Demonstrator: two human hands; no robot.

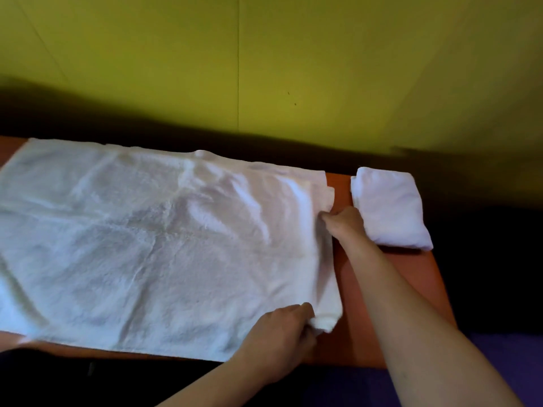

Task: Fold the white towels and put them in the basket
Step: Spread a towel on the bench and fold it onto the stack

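A spread towel [152,245] lies flat on a table [379,289], covering the surface left of a folded towel [389,208], which sits apart from it near the table's far right corner. The right hand [342,223] meets the spread towel's right edge, between the two towels; the left hand [279,339] holds that towel's near right corner. A wall [264,69] stands behind the table.

Two white towels: one spread towel [152,245], one folded towel [390,208]; two hands.
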